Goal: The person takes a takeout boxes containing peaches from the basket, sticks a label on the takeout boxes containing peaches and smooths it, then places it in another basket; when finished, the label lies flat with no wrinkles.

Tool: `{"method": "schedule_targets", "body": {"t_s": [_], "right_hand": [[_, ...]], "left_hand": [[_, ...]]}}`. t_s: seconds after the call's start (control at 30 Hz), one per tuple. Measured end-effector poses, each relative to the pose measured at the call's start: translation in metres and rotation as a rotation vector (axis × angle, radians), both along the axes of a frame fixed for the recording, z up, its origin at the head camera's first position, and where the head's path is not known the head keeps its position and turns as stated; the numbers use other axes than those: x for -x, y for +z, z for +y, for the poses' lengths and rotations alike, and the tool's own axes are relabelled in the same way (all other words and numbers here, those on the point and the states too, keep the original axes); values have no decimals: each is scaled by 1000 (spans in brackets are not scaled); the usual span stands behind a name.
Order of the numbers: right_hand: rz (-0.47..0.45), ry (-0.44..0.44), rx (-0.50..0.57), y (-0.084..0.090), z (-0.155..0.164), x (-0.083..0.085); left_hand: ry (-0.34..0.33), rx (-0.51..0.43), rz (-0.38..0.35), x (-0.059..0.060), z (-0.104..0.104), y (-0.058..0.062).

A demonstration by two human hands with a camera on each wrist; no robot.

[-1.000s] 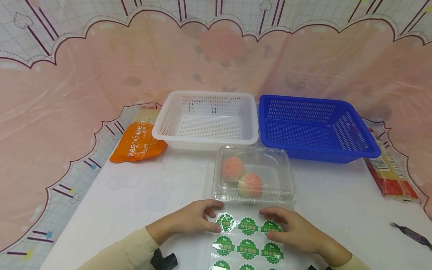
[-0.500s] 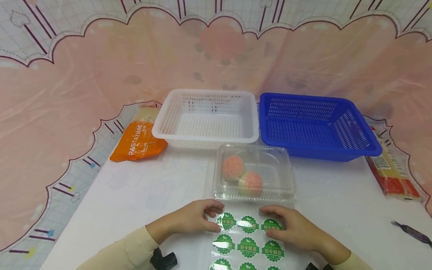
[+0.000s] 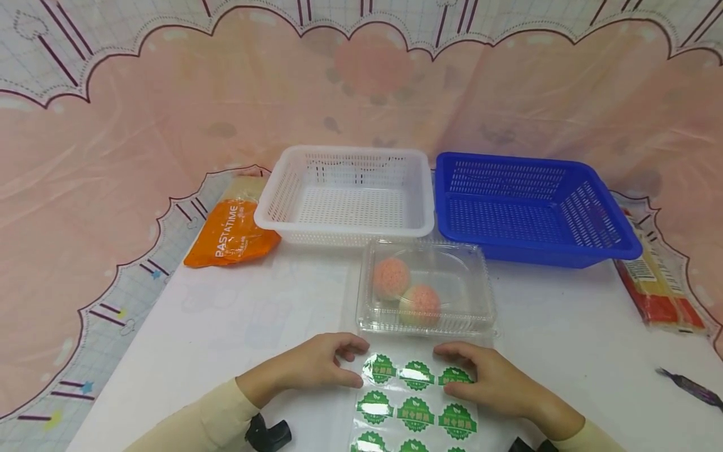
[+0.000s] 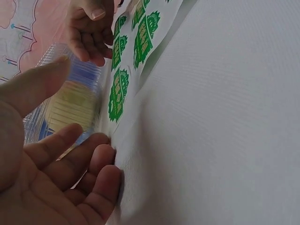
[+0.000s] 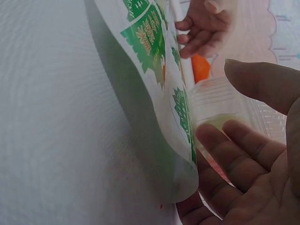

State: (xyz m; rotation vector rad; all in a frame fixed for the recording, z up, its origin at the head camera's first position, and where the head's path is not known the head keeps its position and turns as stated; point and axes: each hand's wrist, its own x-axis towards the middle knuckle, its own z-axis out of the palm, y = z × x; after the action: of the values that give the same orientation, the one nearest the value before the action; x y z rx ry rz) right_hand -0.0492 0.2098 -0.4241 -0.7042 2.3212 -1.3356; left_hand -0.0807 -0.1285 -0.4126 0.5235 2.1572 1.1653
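A sheet of round green stickers (image 3: 415, 411) lies on the white table, its near part cut off by the head view's lower edge. My left hand (image 3: 316, 364) rests at the sheet's left edge, fingers relaxed, thumb apart from them, nothing between. At the opposite edge is my right hand (image 3: 497, 382), loosely bent over the upper right stickers. In the right wrist view, a lifted corner of the sheet (image 5: 185, 185) sits against the right hand's lower fingers, without a pinch. Just beyond stands a closed clear plastic clamshell box (image 3: 460, 282) with two peach-like pink and pale yellow balls (image 3: 391, 278) inside.
Behind the box stand a white basket (image 3: 344, 235) and a blue basket (image 3: 542, 251). An orange bag marked PASTATIME (image 3: 231, 232) is at left. A red and yellow packet (image 3: 658, 282) lies far right, with a dark pen-like tool (image 3: 691, 388) nearer.
My left hand has shifted slightly left, away from the sheet's edge. My right hand stays about where it was. The head view has tilted down a little.
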Motion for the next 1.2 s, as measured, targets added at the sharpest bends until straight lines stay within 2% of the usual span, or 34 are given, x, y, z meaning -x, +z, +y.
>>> {"method": "schedule_targets", "body": {"t_s": [0.17,0.5,0.87,1.2], "right_hand": [[-11,1,-13,0,0,1],[-13,-1,-48,1,-2,2],[-11,-10,-54,-1,-8,1],[44,-11,-126,-1,-16,1]], "left_hand": [[-24,-11,-3,-2,2,-1],[-9,29,38,-5,2,-1],[-27,24,29,-6,2,1],[-33,31,34,-5,2,1]]}}
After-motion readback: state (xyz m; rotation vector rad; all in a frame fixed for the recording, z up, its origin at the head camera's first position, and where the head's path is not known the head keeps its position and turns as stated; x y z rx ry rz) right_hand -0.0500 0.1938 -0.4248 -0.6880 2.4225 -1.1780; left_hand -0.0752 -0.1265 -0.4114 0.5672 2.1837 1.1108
